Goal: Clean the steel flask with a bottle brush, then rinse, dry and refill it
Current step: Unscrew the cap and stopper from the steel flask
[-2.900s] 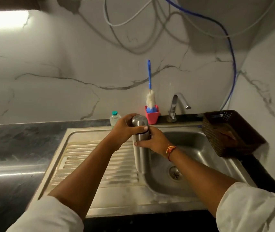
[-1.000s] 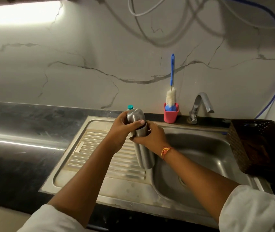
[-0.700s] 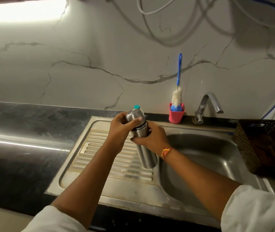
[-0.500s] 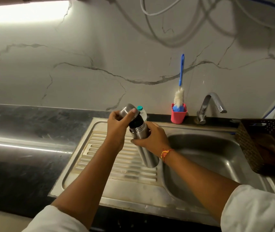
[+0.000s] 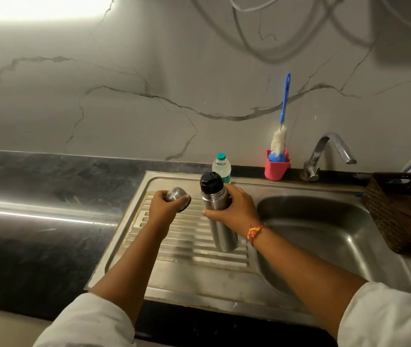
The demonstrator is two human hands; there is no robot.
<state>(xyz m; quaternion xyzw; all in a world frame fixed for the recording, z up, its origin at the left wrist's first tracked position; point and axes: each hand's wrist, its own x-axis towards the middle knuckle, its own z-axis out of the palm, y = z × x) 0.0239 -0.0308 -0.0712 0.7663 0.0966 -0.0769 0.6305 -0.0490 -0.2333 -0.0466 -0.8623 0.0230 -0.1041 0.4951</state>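
I see the flask [image 5: 222, 231] upright over the sink's ribbed drainboard [image 5: 186, 246], long axis near vertical, black stopper [image 5: 210, 180] upward (top leaning slightly left). My right hand [image 5: 234, 209] fingers wrap its neck. Just beside it, my left hand [image 5: 164, 209] fingers grasp the steel cap [image 5: 178, 194].

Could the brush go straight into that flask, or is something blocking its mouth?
Something is: a black stopper sits on the mouth of the steel flask, gripped by the right hand. Only the steel outer cap is off, held in the left hand. The bottle brush stands in its pink holder.
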